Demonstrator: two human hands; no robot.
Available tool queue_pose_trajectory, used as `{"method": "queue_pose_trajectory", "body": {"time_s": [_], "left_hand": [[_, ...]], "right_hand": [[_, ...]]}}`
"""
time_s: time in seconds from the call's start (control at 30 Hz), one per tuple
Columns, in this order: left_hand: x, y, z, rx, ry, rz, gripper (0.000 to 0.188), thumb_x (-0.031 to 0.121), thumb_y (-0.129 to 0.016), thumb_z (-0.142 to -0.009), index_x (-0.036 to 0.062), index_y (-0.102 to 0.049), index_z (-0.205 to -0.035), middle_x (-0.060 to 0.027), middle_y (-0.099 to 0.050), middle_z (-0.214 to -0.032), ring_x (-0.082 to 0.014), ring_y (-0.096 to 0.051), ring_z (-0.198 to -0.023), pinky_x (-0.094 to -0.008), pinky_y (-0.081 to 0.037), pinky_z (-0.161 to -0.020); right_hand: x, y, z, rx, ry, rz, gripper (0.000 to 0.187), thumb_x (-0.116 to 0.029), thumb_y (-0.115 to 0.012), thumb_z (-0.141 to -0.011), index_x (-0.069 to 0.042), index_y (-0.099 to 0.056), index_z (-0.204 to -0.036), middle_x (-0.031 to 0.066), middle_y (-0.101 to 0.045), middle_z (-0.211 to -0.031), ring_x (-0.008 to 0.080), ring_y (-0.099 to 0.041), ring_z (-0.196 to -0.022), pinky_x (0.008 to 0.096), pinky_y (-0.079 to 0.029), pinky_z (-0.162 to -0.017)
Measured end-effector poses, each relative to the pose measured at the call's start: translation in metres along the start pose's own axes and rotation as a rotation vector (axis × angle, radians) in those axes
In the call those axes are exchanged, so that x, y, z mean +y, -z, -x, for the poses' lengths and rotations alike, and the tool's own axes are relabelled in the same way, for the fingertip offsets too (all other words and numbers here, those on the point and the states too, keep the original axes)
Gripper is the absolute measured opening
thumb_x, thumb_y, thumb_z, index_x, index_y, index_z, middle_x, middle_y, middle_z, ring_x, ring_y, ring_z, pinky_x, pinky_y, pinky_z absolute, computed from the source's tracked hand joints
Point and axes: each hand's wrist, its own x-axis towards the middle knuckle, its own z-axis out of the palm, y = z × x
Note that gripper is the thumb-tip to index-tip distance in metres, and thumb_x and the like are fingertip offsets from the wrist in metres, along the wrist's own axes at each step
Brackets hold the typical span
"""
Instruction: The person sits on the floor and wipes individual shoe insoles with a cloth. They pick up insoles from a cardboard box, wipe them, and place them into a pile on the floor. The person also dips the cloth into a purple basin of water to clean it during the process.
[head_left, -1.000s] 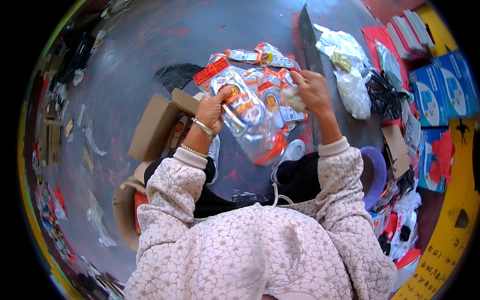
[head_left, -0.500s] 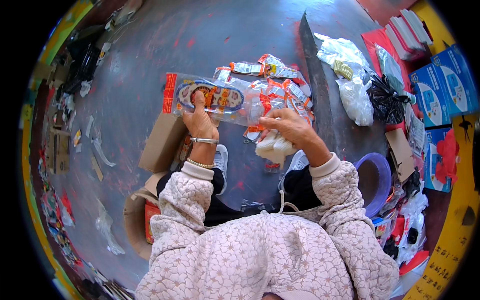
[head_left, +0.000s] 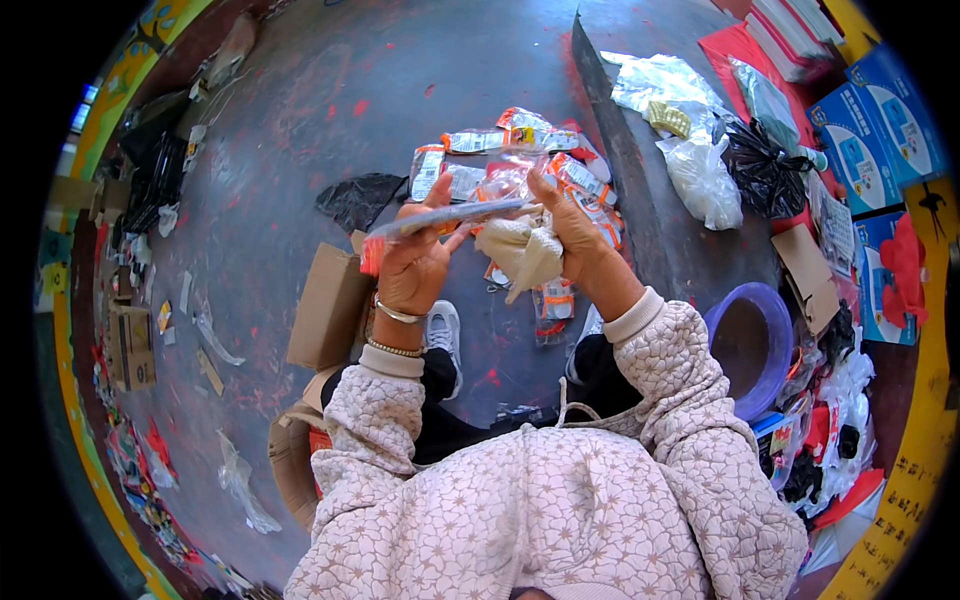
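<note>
My left hand point(head_left: 412, 272) grips a clear plastic package point(head_left: 450, 214) with a red end. It is tilted nearly edge-on, so its printed oval face hardly shows. On the right, my right hand point(head_left: 588, 245) is closed on a bunched cream fabric piece point(head_left: 522, 252), whose exact kind I cannot make out. The package's far end meets the top of the fabric, close to my right fingers. Beyond and under both hands lies a pile of orange-and-white packets point(head_left: 580, 178) on the floor.
A cardboard box point(head_left: 328, 305) and a black plastic bag point(head_left: 360, 202) are left of my hands. A purple basin point(head_left: 775, 350) stands at my right. Past a dark strip point(head_left: 625, 150) lie white plastic bags point(head_left: 690, 120), a tied black bag point(head_left: 765, 170) and blue boxes point(head_left: 885, 130).
The package has turned from face-up to nearly edge-on. My right hand has moved up slightly with the fabric, its thumb now pointing up. A black bag left of the pile has come into sight.
</note>
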Motion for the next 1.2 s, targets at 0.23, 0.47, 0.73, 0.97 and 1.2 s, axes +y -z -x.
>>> {"method": "queue_pose_trajectory", "body": {"time_s": [0.23,0.47,0.73,0.97,1.2], "left_hand": [[0.002,0.001,-0.002,-0.281,-0.167,-0.519,0.011,0.024,-0.067,-0.077,0.0147,-0.066,-0.081,-0.0165,-0.018,-0.145,-0.0290,-0.019,-0.134,-0.0443,-0.021,-0.107],[0.003,-0.013,0.013,-0.191,-0.008,-0.443,0.057,0.007,-0.060,-0.080,0.0021,-0.037,-0.132,-0.0171,-0.018,-0.145,-0.0305,-0.031,-0.129,-0.0409,-0.033,-0.102],[0.001,-0.034,0.019,0.157,0.477,0.312,0.052,0.031,-0.046,-0.090,0.0006,-0.032,-0.130,-0.0188,-0.043,-0.127,-0.0289,-0.052,-0.109,-0.0427,-0.044,-0.093],[-0.018,-0.015,0.033,0.086,0.635,0.175,0.051,0.008,-0.048,-0.079,-0.0043,-0.036,-0.127,-0.0202,-0.052,-0.117,-0.0325,-0.054,-0.106,-0.0453,-0.045,-0.092],[-0.014,-0.032,0.029,0.094,0.462,0.361,0.059,0.010,-0.045,-0.085,0.0123,-0.022,-0.139,-0.0159,-0.038,-0.134,-0.0337,-0.042,-0.120,-0.0553,-0.042,-0.090]], "right_hand": [[-0.015,-0.004,0.013,-0.175,0.163,0.058,0.045,-0.022,-0.054,-0.088,-0.007,-0.042,-0.129,0.0118,-0.058,-0.106,0.0195,-0.061,-0.090,0.0340,-0.054,-0.074],[-0.024,0.003,0.017,-0.215,0.200,0.109,0.039,-0.009,-0.045,-0.090,-0.005,-0.042,-0.129,0.0107,-0.058,-0.103,0.0159,-0.061,-0.085,0.0306,-0.052,-0.077],[-0.015,-0.011,0.019,-0.344,0.122,0.046,0.041,-0.008,-0.047,-0.090,-0.004,-0.041,-0.130,0.0104,-0.059,-0.103,0.0161,-0.061,-0.087,0.0293,-0.052,-0.077],[-0.012,-0.009,0.014,-0.080,0.156,0.395,0.035,-0.018,-0.056,-0.088,-0.001,-0.052,-0.119,0.0094,-0.063,-0.097,0.0145,-0.060,-0.086,0.0271,-0.050,-0.074],[-0.044,-0.010,0.031,0.317,0.738,0.475,0.023,-0.017,-0.059,-0.086,0.001,-0.055,-0.100,0.0082,-0.061,-0.084,0.0140,-0.060,-0.079,0.0273,-0.051,-0.068]]}}
